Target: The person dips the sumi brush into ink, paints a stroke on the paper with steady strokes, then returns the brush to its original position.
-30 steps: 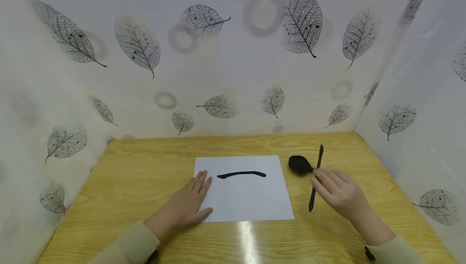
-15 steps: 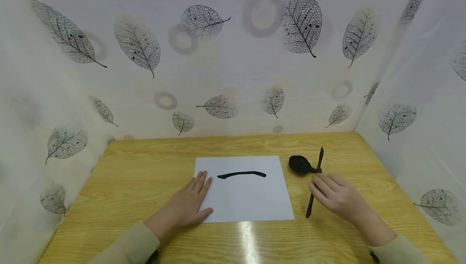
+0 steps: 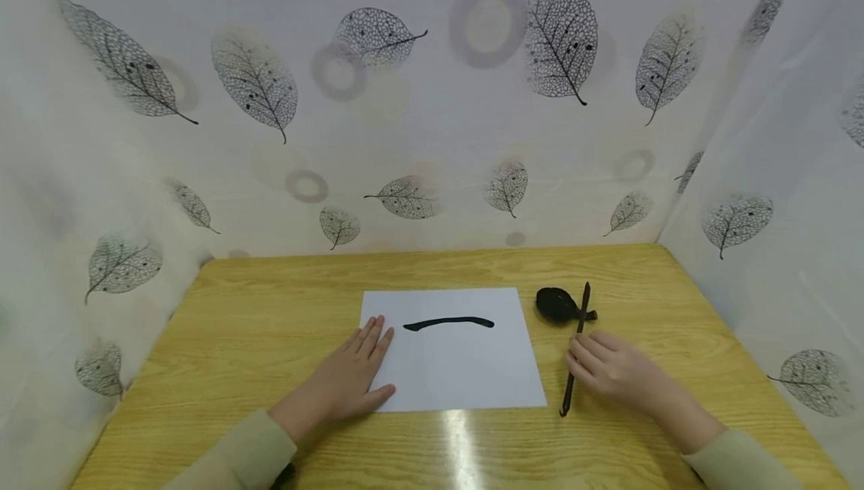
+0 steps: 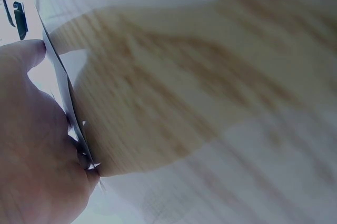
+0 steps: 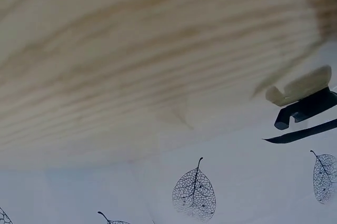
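Observation:
My left hand (image 3: 351,377) lies flat with fingers spread on the left edge of a white sheet of paper (image 3: 459,370). A single thick black stroke (image 3: 448,321) runs across the upper part of the sheet. In the head view, my right hand (image 3: 617,370) pinches a slim dark writing brush (image 3: 568,392) around its middle, to the right of the paper. The brush's pointed dark tip (image 5: 295,136) shows in the right wrist view, beside a black gourd-shaped dish (image 3: 556,305). Seen from the head, the brush crosses the dish's narrow neck.
A yellow wood-grain table (image 3: 270,302) bears everything. White cloth walls (image 3: 432,122) printed with leaves enclose it at the back and both sides. A bright light reflection (image 3: 457,437) shows on the wood in front of the paper.
My right hand has drawn the brush toward me and slightly left, uncovering the end of the dish's neck. My left hand and the paper have stayed in place.

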Demonstrator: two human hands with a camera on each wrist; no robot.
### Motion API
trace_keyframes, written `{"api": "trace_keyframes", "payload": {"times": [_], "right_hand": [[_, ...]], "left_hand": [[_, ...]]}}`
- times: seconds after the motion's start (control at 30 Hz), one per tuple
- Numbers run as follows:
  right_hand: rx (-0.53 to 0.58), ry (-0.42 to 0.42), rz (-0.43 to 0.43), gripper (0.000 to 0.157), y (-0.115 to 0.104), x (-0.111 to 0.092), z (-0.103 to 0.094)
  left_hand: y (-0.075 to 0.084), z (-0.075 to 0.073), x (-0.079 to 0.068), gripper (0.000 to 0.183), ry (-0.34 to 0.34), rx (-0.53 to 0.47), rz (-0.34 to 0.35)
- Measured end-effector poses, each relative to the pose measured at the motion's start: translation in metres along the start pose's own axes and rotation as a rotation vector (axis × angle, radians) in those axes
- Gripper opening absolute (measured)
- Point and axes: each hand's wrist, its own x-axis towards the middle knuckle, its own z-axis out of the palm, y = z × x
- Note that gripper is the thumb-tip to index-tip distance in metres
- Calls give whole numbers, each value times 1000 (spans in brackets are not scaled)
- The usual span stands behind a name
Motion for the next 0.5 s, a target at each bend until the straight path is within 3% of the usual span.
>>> {"api": "trace_keyframes", "payload": {"times": [0.5], "right_hand": [[37,-54,-31,59,-6,-1,4]], "left_hand": [[0,-1,0,87,-9,2,-2]]}}
